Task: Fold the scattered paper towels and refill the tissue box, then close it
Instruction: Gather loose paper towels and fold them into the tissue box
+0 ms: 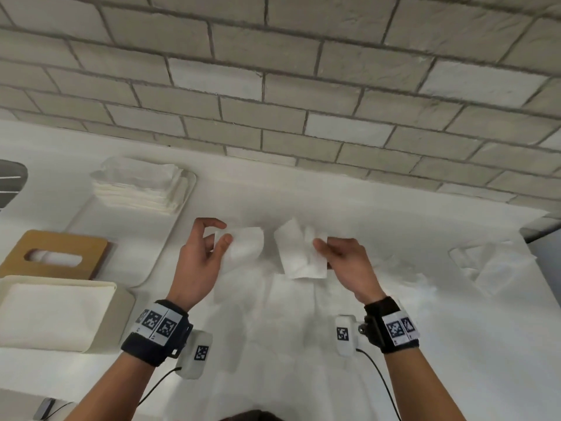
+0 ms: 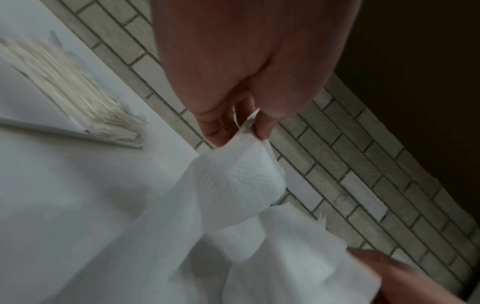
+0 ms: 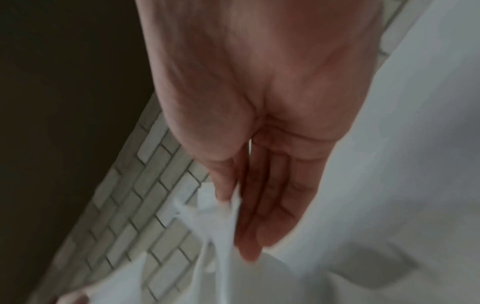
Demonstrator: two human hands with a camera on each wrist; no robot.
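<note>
Open white counter (image 1: 349, 196) between the raised hands and the brick wall (image 1: 303, 71) — passable. To the left, crowded: tray (image 1: 170, 238) with stacked towels (image 1: 136, 183), wooden lid (image 1: 54, 253), open tissue box (image 1: 103, 314). Far right — one crumpled towel (image 1: 488, 262).

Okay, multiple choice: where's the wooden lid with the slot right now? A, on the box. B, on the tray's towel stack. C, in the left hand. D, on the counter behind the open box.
D: the lid lies flat on the counter behind the open box.
</note>
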